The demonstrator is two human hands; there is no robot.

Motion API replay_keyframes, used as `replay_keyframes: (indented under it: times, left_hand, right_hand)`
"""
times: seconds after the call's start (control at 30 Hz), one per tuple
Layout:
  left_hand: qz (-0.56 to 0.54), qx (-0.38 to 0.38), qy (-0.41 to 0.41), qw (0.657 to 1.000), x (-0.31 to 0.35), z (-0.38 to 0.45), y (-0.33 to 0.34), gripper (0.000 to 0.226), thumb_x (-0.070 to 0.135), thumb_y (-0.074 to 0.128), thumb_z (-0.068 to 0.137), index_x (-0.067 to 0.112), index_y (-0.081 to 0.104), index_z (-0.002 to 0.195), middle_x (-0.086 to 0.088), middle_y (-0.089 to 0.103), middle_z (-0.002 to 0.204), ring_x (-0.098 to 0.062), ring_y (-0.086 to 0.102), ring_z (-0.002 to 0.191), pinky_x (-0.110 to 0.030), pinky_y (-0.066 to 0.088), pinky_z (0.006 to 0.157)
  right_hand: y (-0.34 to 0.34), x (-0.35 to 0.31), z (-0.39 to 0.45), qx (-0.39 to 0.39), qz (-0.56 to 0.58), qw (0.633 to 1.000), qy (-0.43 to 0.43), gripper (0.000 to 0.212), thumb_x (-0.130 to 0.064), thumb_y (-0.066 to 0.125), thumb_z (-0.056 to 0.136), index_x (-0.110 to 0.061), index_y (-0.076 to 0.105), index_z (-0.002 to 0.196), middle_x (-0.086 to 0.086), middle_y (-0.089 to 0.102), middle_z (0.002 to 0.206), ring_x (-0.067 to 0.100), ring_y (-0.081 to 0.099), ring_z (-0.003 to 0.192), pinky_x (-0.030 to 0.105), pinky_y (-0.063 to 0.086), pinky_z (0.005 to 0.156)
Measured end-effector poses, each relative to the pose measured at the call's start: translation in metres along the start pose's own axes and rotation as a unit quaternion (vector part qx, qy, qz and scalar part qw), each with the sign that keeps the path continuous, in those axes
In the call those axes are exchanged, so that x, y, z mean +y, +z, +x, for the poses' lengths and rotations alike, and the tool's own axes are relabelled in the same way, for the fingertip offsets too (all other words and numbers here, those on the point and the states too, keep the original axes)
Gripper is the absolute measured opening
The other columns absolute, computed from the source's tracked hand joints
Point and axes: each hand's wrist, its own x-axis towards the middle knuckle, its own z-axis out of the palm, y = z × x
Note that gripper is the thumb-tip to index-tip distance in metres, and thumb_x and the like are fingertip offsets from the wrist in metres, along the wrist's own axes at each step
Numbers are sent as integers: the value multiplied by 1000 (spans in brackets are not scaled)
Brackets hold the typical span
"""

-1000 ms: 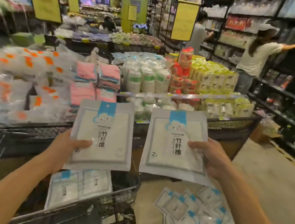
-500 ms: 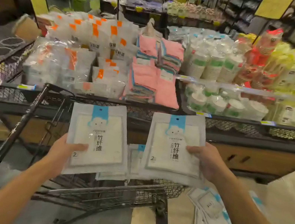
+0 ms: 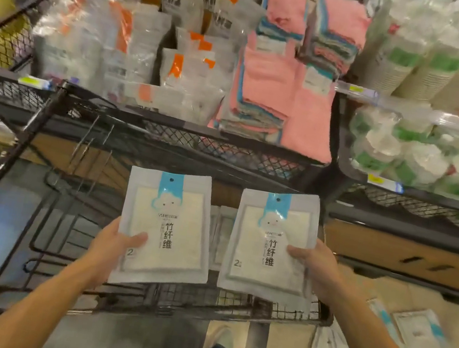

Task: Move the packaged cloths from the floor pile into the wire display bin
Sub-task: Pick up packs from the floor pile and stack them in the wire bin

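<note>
My left hand grips a white cloth packet with a blue top by its left edge, thumb on the front. A second matching packet is held by my right hand at its right edge. Both packets hang side by side, upright, over the black wire bin in front of me. More packets lie inside the bin, partly hidden behind the two I hold. The floor pile of packets lies at the lower right.
A black mesh display stand stands behind the bin, holding orange-labelled bags, pink folded cloths and stacked paper cups. A wire shelf frame is at the left. My foot is on the floor below.
The view has tipped down and closer to the bin. Both hands have lowered their packets toward the bin and drawn them a little closer together.
</note>
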Motion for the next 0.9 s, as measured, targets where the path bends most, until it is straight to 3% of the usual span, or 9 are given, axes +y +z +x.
replay_keyframes:
  times: [0.17,0.33,0.47,0.63,0.77,0.83,0.9]
  left_hand:
    - [24,18,-58,998,-38,63,28,37,5,71,93,21,62,125,-3,75,113,-29,71,105,-56,56,95]
    - [55,-5,-87,995,-83,151,50,38,2,71,92,20,63,125,1,74,109,-24,71,101,-42,59,85]
    - [99,-3,-93,991,-116,205,61,26,6,72,93,20,68,114,1,75,106,-23,70,100,-43,58,87]
    - [171,46,-102,979,-146,248,76,49,9,81,85,8,60,129,-8,70,113,-30,67,106,-46,56,94]
    - [300,111,-36,947,-158,250,90,67,20,81,84,9,43,139,-16,64,124,-39,65,110,-49,55,88]
    - [379,118,-23,918,-160,250,98,72,25,78,87,8,35,141,-18,50,138,-42,59,116,-50,50,87]
    - [449,118,11,885,-162,251,106,72,28,76,88,8,34,143,-17,39,144,-40,51,125,-52,48,94]
  right_hand:
    - [2,35,67,19,-17,998,52,31,2,64,94,-8,60,123,12,75,110,31,74,98,41,64,69]
    - [17,85,133,16,-41,995,91,24,1,63,96,-14,64,114,10,78,106,29,76,94,39,65,70]
    - [39,116,186,22,-75,991,110,28,-3,67,95,-11,63,120,12,75,116,32,74,106,52,61,90]
    - [71,143,238,85,-85,986,116,20,-3,70,93,-18,60,101,1,68,98,27,66,99,52,54,98]
    - [80,168,259,168,-210,960,78,33,-11,78,90,-4,55,113,-1,63,97,26,67,100,47,59,89]
    - [81,177,266,197,-297,932,62,43,-20,82,86,-8,48,109,-3,56,93,28,64,103,52,58,92]
    - [82,180,270,218,-383,896,53,55,-32,87,81,-10,47,113,4,58,106,29,62,107,55,55,94]
